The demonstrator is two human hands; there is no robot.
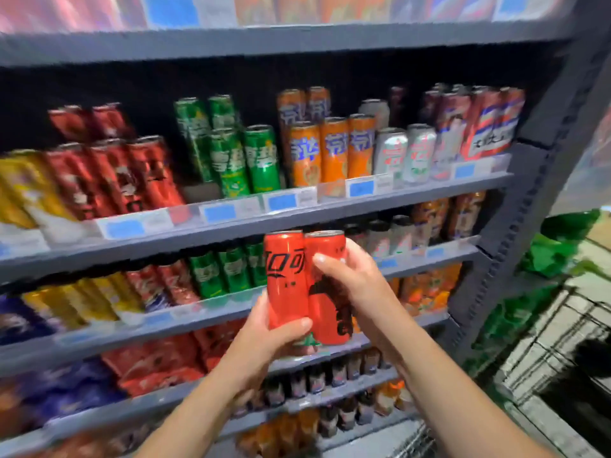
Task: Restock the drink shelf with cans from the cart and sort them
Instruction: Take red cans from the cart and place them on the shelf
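two red cans (305, 285), left hand (264, 335), right hand (357, 285)

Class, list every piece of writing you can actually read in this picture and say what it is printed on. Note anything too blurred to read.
"口可": black characters on the red can in the left hand, cut off at the can's edge.
Red can in the right hand: black print, unreadable.
Green cans, orange cans, silver cans: large characters, too blurred.
Blue price tags: blurred, unreadable.

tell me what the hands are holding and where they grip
Two red cans, side by side: left hand grips the left can near its base, right hand wraps the right can mid-body.
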